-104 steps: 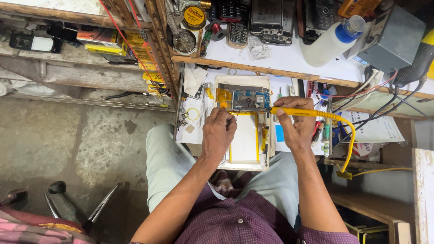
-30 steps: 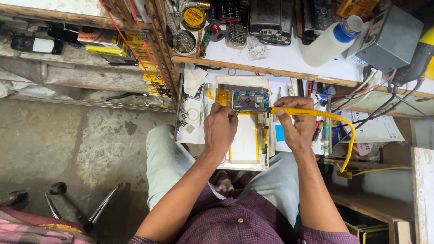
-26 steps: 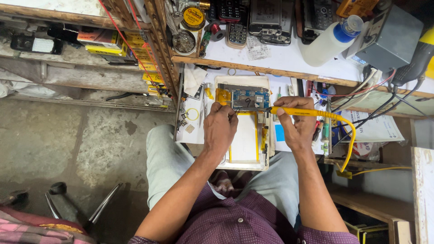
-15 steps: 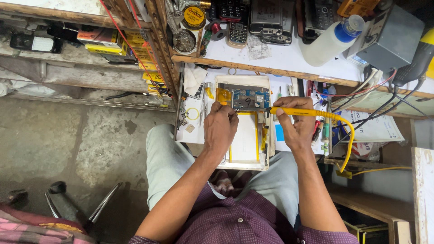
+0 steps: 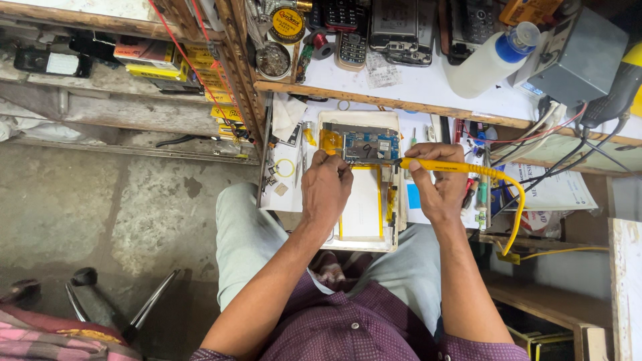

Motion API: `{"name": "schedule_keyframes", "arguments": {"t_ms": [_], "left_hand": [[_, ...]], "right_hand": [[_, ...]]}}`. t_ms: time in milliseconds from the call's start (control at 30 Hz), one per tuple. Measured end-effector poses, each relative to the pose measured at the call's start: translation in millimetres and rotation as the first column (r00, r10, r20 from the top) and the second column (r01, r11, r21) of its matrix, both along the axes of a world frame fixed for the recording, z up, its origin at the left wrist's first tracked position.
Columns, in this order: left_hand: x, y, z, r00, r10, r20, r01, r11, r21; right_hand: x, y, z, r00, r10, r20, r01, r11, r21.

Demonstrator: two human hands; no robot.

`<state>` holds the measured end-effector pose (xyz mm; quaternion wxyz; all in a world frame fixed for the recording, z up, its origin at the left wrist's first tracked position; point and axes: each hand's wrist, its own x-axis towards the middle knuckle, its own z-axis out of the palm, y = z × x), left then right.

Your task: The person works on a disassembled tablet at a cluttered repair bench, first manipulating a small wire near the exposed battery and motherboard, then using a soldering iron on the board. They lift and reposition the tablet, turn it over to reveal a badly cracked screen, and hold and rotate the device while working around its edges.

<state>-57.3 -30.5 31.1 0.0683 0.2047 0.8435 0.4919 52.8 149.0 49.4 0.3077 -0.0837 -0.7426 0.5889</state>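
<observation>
While the opened tablet (image 5: pixel 364 180) lies flat on the low work surface just past my knees, its back cover off and the blue circuit board (image 5: pixel 366 146) bare at the far end, I read the job as well under way: the case is already apart and the pale battery pack (image 5: pixel 361 204) with its yellow edging sits exposed. My right hand (image 5: pixel 438 184) is closed around the yellow soldering iron (image 5: pixel 445 166), its tip laid toward the lower edge of the board. My left hand (image 5: pixel 326 190) rests on the tablet just beside that spot, fingertips pinched together, perhaps on a fine wire or solder strand, though it is too small for me to tell. The joint seems to be the step in hand; closing up the case looks still to come. Old phones (image 5: pixel 394 23), a white squeeze bottle (image 5: pixel 491 57) and a round tin (image 5: pixel 287 25) crowd the shelf (image 5: pixel 414 93) above.
</observation>
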Motion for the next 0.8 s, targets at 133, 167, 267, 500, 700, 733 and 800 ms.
{"name": "schedule_keyframes", "arguments": {"t_ms": [133, 167, 267, 500, 700, 733, 800], "left_hand": [[-0.2, 0.8, -1.2, 1.000, 0.002, -0.009, -0.002, 1.000, 0.003], [-0.2, 1.0, -1.4, 1.000, 0.002, -0.006, -0.002, 1.000, 0.000], [-0.4, 1.1, -1.5, 1.000, -0.001, 0.007, 0.001, 1.000, 0.001], [0.1, 0.4, -0.1, 1.000, 0.005, -0.008, -0.005, 1.000, 0.025], [-0.8, 0.5, 0.0, 1.000, 0.003, -0.002, -0.003, 1.000, 0.017], [-1.1, 0.3, 0.0, 1.000, -0.005, 0.004, 0.005, 1.000, 0.013], [-1.2, -0.2, -0.2, 1.000, -0.013, 0.005, 0.012, 1.000, 0.012]], "right_hand": [[-0.2, 0.3, 0.0, 1.000, -0.003, 0.012, 0.003, 1.000, 0.005], [-0.1, 0.2, 0.1, 1.000, -0.002, 0.013, 0.002, 1.000, 0.006], [0.1, -0.3, 0.4, 1.000, -0.004, 0.015, 0.004, 1.000, 0.006], [8.0, 0.6, 3.6, 0.993, -0.076, -0.092, 0.076, 0.997, -0.001], [36.8, 6.7, 3.6, 0.909, -0.272, -0.315, 0.281, 0.960, -0.020], [43.3, 7.9, 3.3, 0.888, -0.303, -0.345, 0.310, 0.950, -0.037], [56.6, 10.7, 2.5, 0.844, -0.362, -0.396, 0.366, 0.928, -0.069]]}}
